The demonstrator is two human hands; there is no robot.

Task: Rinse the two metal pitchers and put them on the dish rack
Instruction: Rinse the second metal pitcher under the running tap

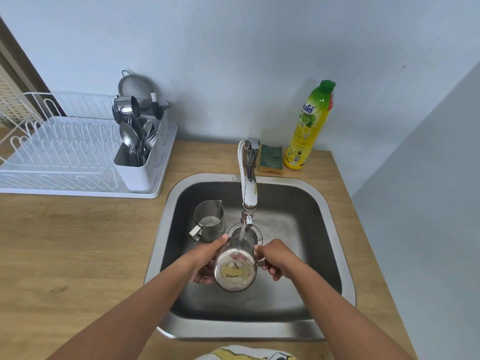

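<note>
Both my hands are wrapped around one metal pitcher (235,266) over the sink (335,229). It is tipped on its side, its shiny base facing me and its mouth pointing away under the faucet (248,188). My left hand (207,258) grips the left side of the body, fingers curled beneath and thumb along the top. My right hand (275,258) is closed on the handle at the right side. A thin stream of water (242,231) runs from the spout onto the far end of the pitcher; I cannot see inside it from here.

Just beyond my left hand, the second pitcher (209,220) stands upright on the sink floor at the left, spout pointing away and handle toward me. It looks to hold nothing but perhaps a film of water. The drain (255,233) lies behind the held pitcher, partly hidden by it.

Farther back, on the wooden desk (78,242) behind the sink rim, a green-topped yellow sponge (271,159) sits just beside a yellow dish soap bottle (309,128) with a green cap, standing upright near the wall.

To the left on the desk is the white dish rack (59,154); its wire slots hold no dishes. Its cutlery caddy (145,162) at the right end is crowded with spoons and forks (137,141), and a small metal cup (126,105) lies tilted on top. A mesh strainer (135,85) leans behind it against the wall.
</note>
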